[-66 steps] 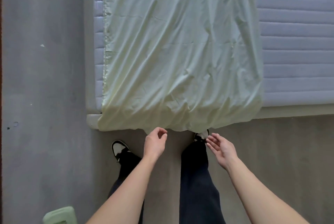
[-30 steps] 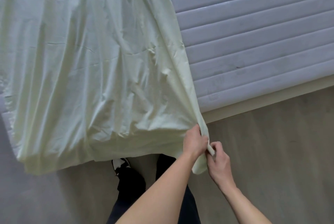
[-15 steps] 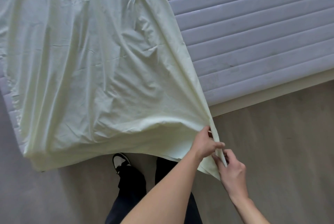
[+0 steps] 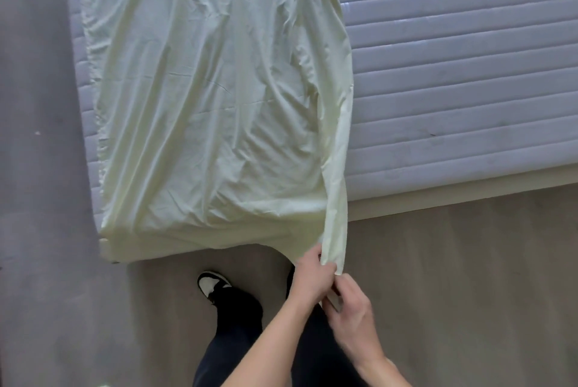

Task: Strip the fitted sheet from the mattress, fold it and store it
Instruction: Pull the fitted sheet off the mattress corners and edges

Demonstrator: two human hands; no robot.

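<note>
Head view: both hands' grip on sheet (image 4: 219,99) corner; fingertips hidden.

A bedroom: a quilted mattress (image 4: 463,74) lies low (on a pale base) over wood-look flooring (image 4: 469,261).

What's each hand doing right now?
Left hand: pinches the near right corner of the pale green fitted sheet.
Right hand: grips the same corner just below.
</note>
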